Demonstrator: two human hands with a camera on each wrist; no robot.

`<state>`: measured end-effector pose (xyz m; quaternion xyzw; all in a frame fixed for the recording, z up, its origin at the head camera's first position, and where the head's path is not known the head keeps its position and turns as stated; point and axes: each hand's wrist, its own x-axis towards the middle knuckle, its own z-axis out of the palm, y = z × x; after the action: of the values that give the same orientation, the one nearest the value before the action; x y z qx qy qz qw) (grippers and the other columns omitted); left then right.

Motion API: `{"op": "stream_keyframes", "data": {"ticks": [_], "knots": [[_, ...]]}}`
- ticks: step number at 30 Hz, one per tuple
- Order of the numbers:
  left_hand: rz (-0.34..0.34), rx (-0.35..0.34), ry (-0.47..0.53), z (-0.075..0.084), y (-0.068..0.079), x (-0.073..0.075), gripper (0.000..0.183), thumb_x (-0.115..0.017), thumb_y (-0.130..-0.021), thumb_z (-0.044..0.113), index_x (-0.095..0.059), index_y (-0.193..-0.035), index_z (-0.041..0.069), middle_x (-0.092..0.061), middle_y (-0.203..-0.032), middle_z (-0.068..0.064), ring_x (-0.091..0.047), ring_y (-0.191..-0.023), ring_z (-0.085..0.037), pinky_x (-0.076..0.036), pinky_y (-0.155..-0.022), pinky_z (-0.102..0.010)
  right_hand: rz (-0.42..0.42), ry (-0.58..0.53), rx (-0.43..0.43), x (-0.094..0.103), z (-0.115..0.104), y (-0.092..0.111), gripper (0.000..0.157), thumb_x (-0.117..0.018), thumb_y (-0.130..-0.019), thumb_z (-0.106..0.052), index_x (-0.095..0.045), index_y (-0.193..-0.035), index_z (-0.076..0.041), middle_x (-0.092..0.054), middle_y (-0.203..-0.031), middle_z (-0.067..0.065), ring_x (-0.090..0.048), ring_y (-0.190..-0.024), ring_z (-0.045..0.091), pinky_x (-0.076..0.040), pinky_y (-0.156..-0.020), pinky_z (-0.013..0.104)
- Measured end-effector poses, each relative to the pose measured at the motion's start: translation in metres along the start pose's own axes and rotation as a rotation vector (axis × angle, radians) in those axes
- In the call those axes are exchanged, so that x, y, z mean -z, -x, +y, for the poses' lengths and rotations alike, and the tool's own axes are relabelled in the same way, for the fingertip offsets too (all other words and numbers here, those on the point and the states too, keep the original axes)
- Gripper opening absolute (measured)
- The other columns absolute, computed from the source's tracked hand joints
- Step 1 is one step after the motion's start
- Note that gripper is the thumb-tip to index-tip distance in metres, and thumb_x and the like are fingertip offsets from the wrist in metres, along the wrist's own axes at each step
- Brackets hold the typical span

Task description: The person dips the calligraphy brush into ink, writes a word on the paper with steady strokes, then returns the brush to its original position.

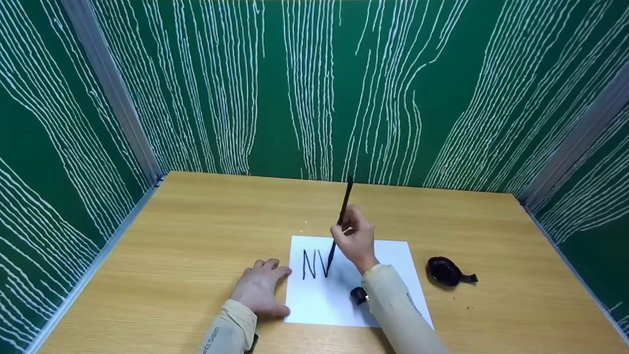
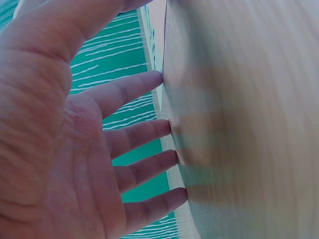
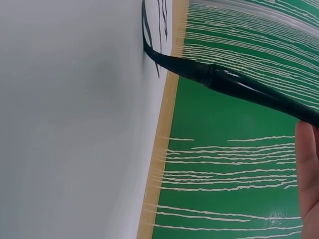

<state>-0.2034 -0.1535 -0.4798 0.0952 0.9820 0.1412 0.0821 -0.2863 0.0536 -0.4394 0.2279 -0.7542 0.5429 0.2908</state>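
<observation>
In the head view my right hand (image 1: 356, 241) pinches a slim black brush (image 1: 345, 201) that leans over a sheet of white paper (image 1: 314, 305). Its bent, dark tip (image 3: 164, 60) meets the paper in the right wrist view. Black strokes on the sheet form an N (image 1: 309, 264) and, beside it, a V-like shape (image 1: 323, 264). My left hand (image 1: 263, 287) rests at the paper's left edge, thumb and index finger at the border. The left wrist view shows its fingers (image 2: 132, 92) spread, fingertips on the table.
A small black dish with a handle (image 1: 444, 272) sits on the wooden table (image 1: 196, 246), right of the paper. A short black object (image 1: 358, 295) lies on the sheet beside my right sleeve. Green walls with white wavy lines (image 1: 270, 98) enclose the table's back and sides.
</observation>
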Motion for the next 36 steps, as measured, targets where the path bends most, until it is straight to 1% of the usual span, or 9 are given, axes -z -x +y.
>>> {"op": "stream_keyframes", "data": {"ticks": [1, 4, 8, 12, 16, 24, 30, 33, 36], "knots": [[0.003, 0.0, 0.002, 0.0, 0.0, 0.0, 0.087, -0.072, -0.047, 0.055, -0.043, -0.126, 0.031, -0.036, -0.136, -0.006, -0.033, -0.121, -0.03, -0.03, -0.097, -0.054, 0.003, 0.004, 0.0, 0.0, 0.001, 0.0, 0.025, -0.055, -0.067, 0.009, -0.052, -0.085, -0.009, -0.055, -0.064, 0.005, -0.052, -0.055, 0.014, -0.049, -0.044, 0.029], [0.033, -0.03, -0.01, -0.001, 0.002, 0.0, 0.085, -0.071, -0.048, 0.054, -0.045, -0.125, 0.029, -0.039, -0.134, -0.006, -0.035, -0.119, -0.03, -0.032, -0.095, -0.053, 0.017, 0.0, 0.016, 0.0, 0.004, 0.0, 0.024, -0.055, -0.067, 0.009, -0.052, -0.083, -0.008, -0.055, -0.063, 0.003, -0.052, -0.054, 0.013, -0.048, -0.043, 0.029], [0.064, -0.071, -0.032, -0.002, 0.004, 0.0, 0.084, -0.07, -0.049, 0.055, -0.046, -0.125, 0.026, -0.041, -0.131, -0.008, -0.038, -0.117, -0.03, -0.035, -0.092, -0.053, 0.02, -0.014, 0.039, -0.002, 0.021, -0.001, 0.023, -0.055, -0.067, 0.009, -0.051, -0.08, -0.009, -0.055, -0.061, 0.002, -0.052, -0.052, 0.012, -0.047, -0.041, 0.028], [0.054, -0.063, -0.027, -0.002, 0.004, 0.0, 0.084, -0.07, -0.05, 0.056, -0.046, -0.125, 0.027, -0.041, -0.132, -0.008, -0.037, -0.117, -0.031, -0.034, -0.092, -0.054, 0.008, -0.01, 0.022, -0.003, 0.035, -0.001, 0.023, -0.057, -0.068, 0.005, -0.052, -0.082, -0.013, -0.057, -0.064, 0.0, -0.053, -0.055, 0.009, -0.048, -0.043, 0.028], [0.053, -0.052, -0.025, -0.001, 0.004, -0.001, 0.083, -0.07, -0.049, 0.054, -0.046, -0.125, 0.028, -0.04, -0.132, -0.007, -0.037, -0.118, -0.031, -0.034, -0.093, -0.054, 0.001, -0.004, 0.006, -0.002, 0.038, -0.001, 0.022, -0.057, -0.07, 0.0, -0.052, -0.084, -0.017, -0.058, -0.067, 0.001, -0.054, -0.058, 0.008, -0.05, -0.046, 0.029], [0.058, -0.06, -0.02, -0.001, 0.003, 0.0, 0.085, -0.07, -0.048, 0.054, -0.046, -0.125, 0.027, -0.04, -0.132, -0.008, -0.037, -0.118, -0.031, -0.034, -0.092, -0.054, 0.002, 0.037, 0.003, 0.001, 0.038, -0.003, 0.019, -0.058, -0.074, -0.007, -0.052, -0.087, -0.018, -0.058, -0.071, -0.005, -0.056, -0.062, 0.007, -0.052, -0.05, 0.027], [0.054, -0.052, -0.023, -0.001, 0.003, 0.0, 0.085, -0.07, -0.049, 0.055, -0.045, -0.125, 0.027, -0.04, -0.133, -0.008, -0.036, -0.118, -0.032, -0.034, -0.093, -0.054, -0.007, 0.049, -0.021, 0.002, 0.038, -0.003, 0.017, -0.058, -0.076, -0.011, -0.052, -0.089, -0.02, -0.06, -0.074, 0.001, -0.057, -0.065, 0.007, -0.052, -0.053, 0.025], [0.061, -0.065, -0.025, -0.001, 0.003, 0.0, 0.084, -0.07, -0.049, 0.054, -0.046, -0.125, 0.027, -0.04, -0.132, -0.008, -0.037, -0.117, -0.031, -0.035, -0.092, -0.054, 0.003, 0.045, -0.016, 0.002, 0.04, -0.004, 0.017, -0.057, -0.076, -0.01, -0.052, -0.09, -0.019, -0.059, -0.074, 0.0, -0.057, -0.065, 0.008, -0.052, -0.051, 0.024], [0.072, -0.084, -0.031, -0.002, 0.002, -0.001, 0.083, -0.07, -0.049, 0.053, -0.046, -0.124, 0.026, -0.042, -0.131, -0.009, -0.038, -0.116, -0.03, -0.036, -0.09, -0.053, 0.013, 0.053, -0.013, 0.002, 0.041, -0.004, 0.018, -0.057, -0.075, -0.009, -0.052, -0.09, -0.018, -0.057, -0.073, -0.004, -0.057, -0.065, 0.007, -0.051, -0.05, 0.022]]}}
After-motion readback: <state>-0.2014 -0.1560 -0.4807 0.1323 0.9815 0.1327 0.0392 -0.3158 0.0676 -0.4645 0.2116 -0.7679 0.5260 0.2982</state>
